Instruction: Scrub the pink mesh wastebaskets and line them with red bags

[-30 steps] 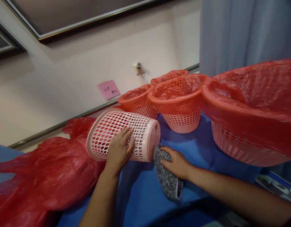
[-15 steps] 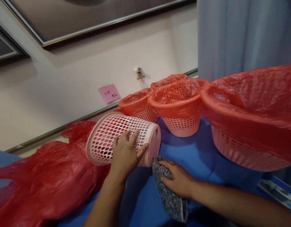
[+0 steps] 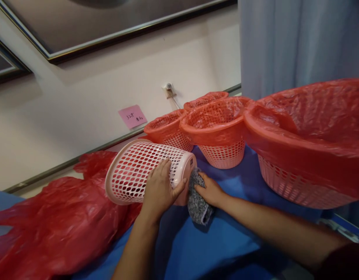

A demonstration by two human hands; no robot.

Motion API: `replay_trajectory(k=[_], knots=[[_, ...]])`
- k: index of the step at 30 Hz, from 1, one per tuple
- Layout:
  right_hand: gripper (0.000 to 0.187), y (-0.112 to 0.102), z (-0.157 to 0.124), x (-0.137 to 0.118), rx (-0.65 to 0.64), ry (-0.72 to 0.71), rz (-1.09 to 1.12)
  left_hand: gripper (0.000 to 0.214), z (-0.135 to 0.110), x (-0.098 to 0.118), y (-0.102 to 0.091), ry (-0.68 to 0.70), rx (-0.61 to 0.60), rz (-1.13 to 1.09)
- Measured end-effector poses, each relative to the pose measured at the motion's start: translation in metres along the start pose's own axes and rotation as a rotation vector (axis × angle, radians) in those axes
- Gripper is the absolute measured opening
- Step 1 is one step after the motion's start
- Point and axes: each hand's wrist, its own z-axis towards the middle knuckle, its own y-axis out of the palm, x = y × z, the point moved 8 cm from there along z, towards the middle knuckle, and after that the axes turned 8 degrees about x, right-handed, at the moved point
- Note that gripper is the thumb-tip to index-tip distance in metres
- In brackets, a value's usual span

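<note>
On the blue table [image 3: 214,249], about the middle, a pink basket [image 3: 138,171] lies on its side, its open mouth turned left and its solid base turned right. The left hand [image 3: 160,190] rests on the basket's near side close to the base. Its fingers are spread over the mesh and the thumb is stretched out along the base's edge, so it presses flat rather than pinching. The right hand [image 3: 210,190] is closed on a grey cloth [image 3: 197,202], fingers bunched together over it, and holds the cloth against the basket's base. The cloth's lower end hangs down to the table. Both forearms come in from the near edge.

Left of the basket a heap of red bags [image 3: 51,221] spreads over the table up to the basket's mouth; I cannot tell whether they touch. Far and to the right stand 4 lined baskets [image 3: 223,134], each upright with a red bag folded over its rim. 1 is just behind the pink basket, 1 is right of that, 1 is half hidden by the wall, and 1 is nearest, at the right edge.

On the far wall hangs a pink note [image 3: 132,116], its writing too small to read. A socket [image 3: 168,88] sits to its right and a dark frame [image 3: 109,27] above, with a grey curtain [image 3: 298,42] at the right.
</note>
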Motion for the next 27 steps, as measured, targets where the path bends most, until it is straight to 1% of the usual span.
replay_trajectory(k=[2, 4, 6, 8, 10, 12, 15, 17, 18, 19, 20, 22, 24, 25, 26, 27], knots=[[0.046, 0.004, -0.007, 0.013, -0.036, 0.043, 0.025, 0.069, -0.001, -0.001, 0.000, -0.006, 0.015, 0.002], [0.044, -0.001, -0.005, 0.017, -0.026, 0.061, 0.025, 0.069, -0.002, -0.001, 0.000, -0.009, 0.025, 0.005], [0.053, -0.009, 0.005, 0.013, 0.026, 0.065, 0.029, 0.069, -0.001, -0.001, 0.001, -0.010, 0.026, 0.006], [0.063, -0.016, 0.018, 0.000, 0.090, 0.017, 0.021, 0.069, 0.000, -0.002, 0.002, -0.012, 0.024, 0.003], [0.066, -0.016, 0.026, -0.008, 0.103, -0.001, -0.014, 0.069, 0.002, -0.002, 0.003, -0.013, 0.023, -0.001], [0.057, -0.008, 0.026, -0.004, 0.042, 0.054, -0.056, 0.067, 0.003, -0.002, 0.003, -0.013, 0.025, -0.005], [0.032, 0.006, 0.013, 0.014, -0.117, 0.154, -0.072, 0.064, 0.004, -0.002, 0.003, -0.007, 0.034, -0.009], [0.019, 0.009, 0.005, 0.023, -0.205, 0.179, -0.061, 0.063, 0.004, -0.002, 0.002, 0.001, 0.046, -0.008], [0.016, 0.008, 0.005, 0.026, -0.219, 0.184, -0.055, 0.063, 0.004, -0.002, 0.002, 0.003, 0.049, -0.006], [0.017, 0.004, 0.008, 0.027, -0.209, 0.185, -0.052, 0.064, 0.004, -0.002, 0.002, 0.001, 0.048, -0.004], [0.021, -0.001, 0.014, 0.027, -0.174, 0.181, -0.054, 0.064, 0.004, -0.003, 0.003, -0.004, 0.043, -0.003], [0.038, -0.014, 0.030, 0.024, -0.057, 0.162, -0.073, 0.064, 0.005, -0.003, 0.003, -0.015, 0.027, -0.001], [0.056, -0.020, 0.043, 0.018, 0.040, 0.133, -0.098, 0.065, 0.006, -0.003, 0.004, -0.021, 0.011, -0.001], [0.061, -0.020, 0.046, 0.016, 0.058, 0.120, -0.109, 0.065, 0.006, -0.003, 0.004, -0.021, 0.007, -0.001], [0.062, -0.016, 0.045, 0.014, 0.052, 0.112, -0.120, 0.065, 0.007, -0.002, 0.003, -0.022, 0.006, -0.001], [0.059, -0.012, 0.042, 0.013, 0.026, 0.110, -0.130, 0.065, 0.007, -0.002, 0.003, -0.024, 0.007, -0.001]])
